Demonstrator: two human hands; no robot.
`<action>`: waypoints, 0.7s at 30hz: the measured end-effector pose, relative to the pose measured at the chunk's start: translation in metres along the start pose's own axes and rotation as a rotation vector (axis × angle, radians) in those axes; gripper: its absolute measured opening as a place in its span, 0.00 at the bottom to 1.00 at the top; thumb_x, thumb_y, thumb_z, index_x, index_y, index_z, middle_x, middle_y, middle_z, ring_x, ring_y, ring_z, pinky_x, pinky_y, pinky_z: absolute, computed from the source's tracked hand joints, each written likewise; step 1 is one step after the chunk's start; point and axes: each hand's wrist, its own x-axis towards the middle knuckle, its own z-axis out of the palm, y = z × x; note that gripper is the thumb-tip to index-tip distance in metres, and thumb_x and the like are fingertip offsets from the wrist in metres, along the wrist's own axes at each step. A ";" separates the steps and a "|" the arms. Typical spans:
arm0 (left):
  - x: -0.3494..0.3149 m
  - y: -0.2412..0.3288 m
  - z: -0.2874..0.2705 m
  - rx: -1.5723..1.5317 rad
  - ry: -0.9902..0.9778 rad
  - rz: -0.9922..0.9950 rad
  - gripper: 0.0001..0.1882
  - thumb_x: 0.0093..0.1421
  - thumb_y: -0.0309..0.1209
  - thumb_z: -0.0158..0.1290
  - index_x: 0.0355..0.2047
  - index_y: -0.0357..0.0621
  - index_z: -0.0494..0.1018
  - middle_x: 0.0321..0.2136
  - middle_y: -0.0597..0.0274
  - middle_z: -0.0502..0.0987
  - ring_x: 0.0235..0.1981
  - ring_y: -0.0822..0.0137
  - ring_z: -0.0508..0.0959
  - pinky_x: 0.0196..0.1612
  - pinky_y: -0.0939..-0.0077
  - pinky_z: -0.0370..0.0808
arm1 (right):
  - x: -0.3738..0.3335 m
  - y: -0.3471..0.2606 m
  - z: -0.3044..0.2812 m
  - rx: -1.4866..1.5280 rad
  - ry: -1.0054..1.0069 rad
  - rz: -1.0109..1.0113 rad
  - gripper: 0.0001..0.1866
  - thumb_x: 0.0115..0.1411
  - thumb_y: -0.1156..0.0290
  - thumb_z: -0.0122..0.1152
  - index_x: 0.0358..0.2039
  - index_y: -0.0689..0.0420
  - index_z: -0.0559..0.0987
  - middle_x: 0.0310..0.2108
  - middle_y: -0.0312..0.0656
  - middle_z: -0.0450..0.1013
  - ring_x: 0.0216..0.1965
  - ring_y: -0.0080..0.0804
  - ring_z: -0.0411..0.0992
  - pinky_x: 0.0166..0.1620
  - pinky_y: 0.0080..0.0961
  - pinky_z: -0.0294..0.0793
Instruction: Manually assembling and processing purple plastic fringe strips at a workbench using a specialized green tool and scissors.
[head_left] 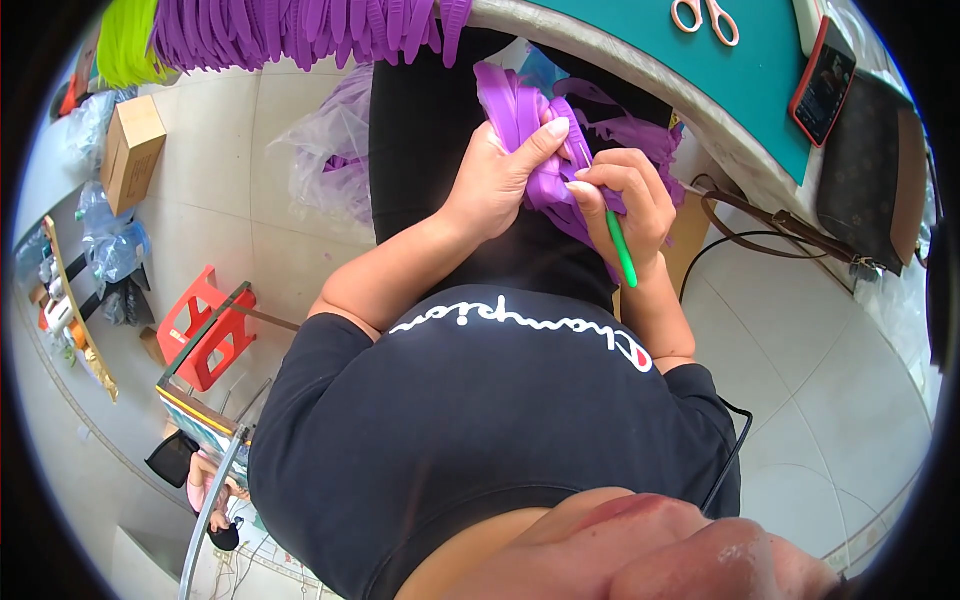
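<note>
I am holding a bundle of purple strips (545, 150) in my lap, just below the edge of the desk (640, 62). My left hand (505, 175) is closing around the upper part of the bundle, thumb and fingers pinching the strips together so they are not splaying apart. My right hand (625, 195) is gripping a thin green tool (622, 250) (its tip is hidden among the strips, so I cannot tell its kind), while the fingers are pressing against the bundle's right side; the tool's free end is pointing down toward my body, and this is leaving the fingertips free to bear on the strips.

The work is sitting close to my body, the two hands nearly touching across it, which is steadying it.

Surroundings: more purple strips (300, 30) are hanging over the desk's far edge, beside a yellow-green batch (130, 40). Scissors (705, 18) and a phone in a red case (825, 80) are lying on the green desk top, well apart from my hands. A cardboard box (130, 150) and a red stool (205, 325) are standing on the tiled floor.
</note>
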 end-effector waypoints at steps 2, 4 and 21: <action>-0.002 0.001 0.003 0.033 0.008 0.014 0.08 0.63 0.33 0.53 0.34 0.42 0.72 0.26 0.68 0.73 0.26 0.80 0.72 0.30 0.86 0.70 | 0.001 0.001 0.000 -0.009 0.000 -0.032 0.10 0.50 0.74 0.69 0.27 0.62 0.75 0.25 0.44 0.72 0.25 0.32 0.72 0.28 0.21 0.71; -0.003 0.003 0.006 0.038 0.004 0.020 0.08 0.64 0.33 0.53 0.34 0.42 0.72 0.26 0.68 0.73 0.26 0.80 0.72 0.30 0.86 0.70 | 0.003 0.000 0.001 -0.037 -0.019 -0.055 0.11 0.50 0.73 0.70 0.26 0.62 0.75 0.23 0.44 0.71 0.24 0.32 0.71 0.27 0.22 0.71; -0.004 0.002 0.005 0.022 -0.023 0.008 0.09 0.65 0.34 0.52 0.31 0.42 0.72 0.24 0.68 0.73 0.26 0.79 0.72 0.30 0.84 0.70 | 0.009 -0.004 0.003 -0.103 -0.035 -0.061 0.11 0.51 0.71 0.69 0.25 0.61 0.74 0.21 0.42 0.70 0.22 0.35 0.70 0.25 0.25 0.68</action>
